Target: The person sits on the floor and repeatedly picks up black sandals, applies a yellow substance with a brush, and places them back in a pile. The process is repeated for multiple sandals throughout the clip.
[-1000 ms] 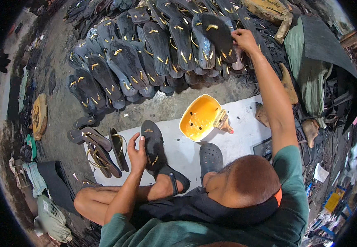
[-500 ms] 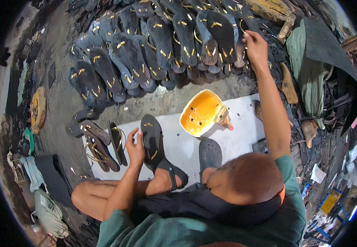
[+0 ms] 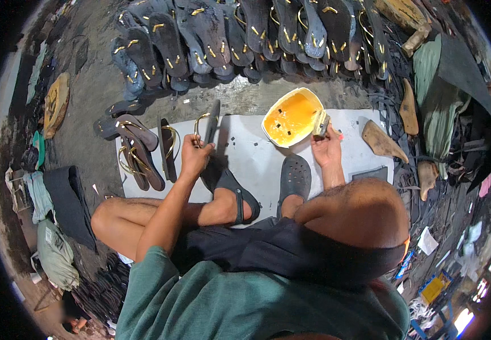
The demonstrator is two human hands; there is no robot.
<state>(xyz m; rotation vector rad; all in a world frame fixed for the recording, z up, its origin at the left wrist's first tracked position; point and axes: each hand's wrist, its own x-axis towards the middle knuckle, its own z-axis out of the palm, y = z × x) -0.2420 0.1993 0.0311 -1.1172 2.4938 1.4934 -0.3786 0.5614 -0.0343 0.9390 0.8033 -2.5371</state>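
My left hand (image 3: pixel 193 157) is closed on a dark sandal (image 3: pixel 214 120) with a gold strap, tilted up on its edge above my left shoe. To its left, several gold-strapped sandals (image 3: pixel 140 158) lie on the white sheet, and one more stands on edge. Over by the tub, my right hand (image 3: pixel 327 154) has its fingers round a short brush (image 3: pixel 321 123), held at the rim. The pale tub (image 3: pixel 267 134) contains a yellow-orange liquid with a few small black bits in it.
Rows of dark sandals (image 3: pixel 211 37) with gold fittings spread across the far side. Wooden shoe lasts (image 3: pixel 382 141) lie at the right, near a rolled black sheet (image 3: pixel 466 85). The white sheet (image 3: pixel 245 127) lies beneath my shoes. Black scraps litter the right side.
My right hand has come back from the far sandal rows to the brush at the tub. My left hand has closed on the sandal that lay flat and turned it up on edge.
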